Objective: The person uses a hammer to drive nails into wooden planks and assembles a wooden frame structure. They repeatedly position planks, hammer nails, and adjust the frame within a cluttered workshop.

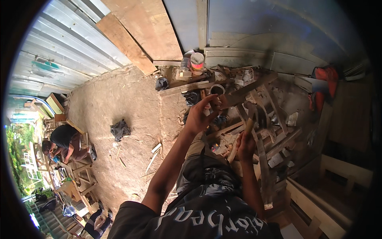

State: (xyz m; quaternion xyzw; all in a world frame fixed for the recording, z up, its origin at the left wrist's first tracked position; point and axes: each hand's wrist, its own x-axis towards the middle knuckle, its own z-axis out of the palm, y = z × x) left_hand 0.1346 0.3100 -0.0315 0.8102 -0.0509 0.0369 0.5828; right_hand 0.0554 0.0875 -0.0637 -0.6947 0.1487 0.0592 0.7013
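Note:
My left hand (199, 116) is closed at the near-left end of a dark wooden board (248, 89), thumb and fingers around that end. Whether a small piece is also pinched there is too dark to make out. The board lies across a rough wooden trestle frame (274, 107). In my right hand (245, 146) is a hammer (250, 124), its pale wooden handle in a closed grip. The hammer's dark head is raised close beneath the board, on the right of my left hand.
Wood scraps and rubble surround the trestle. A paint bucket (197, 60) and an open can (217, 90) stand beyond. Pale wooden framing (318, 199) sits at the lower right. A dark cloth (120, 130) lies on the dirt floor. Another person (65, 141) bends over a bench at far left.

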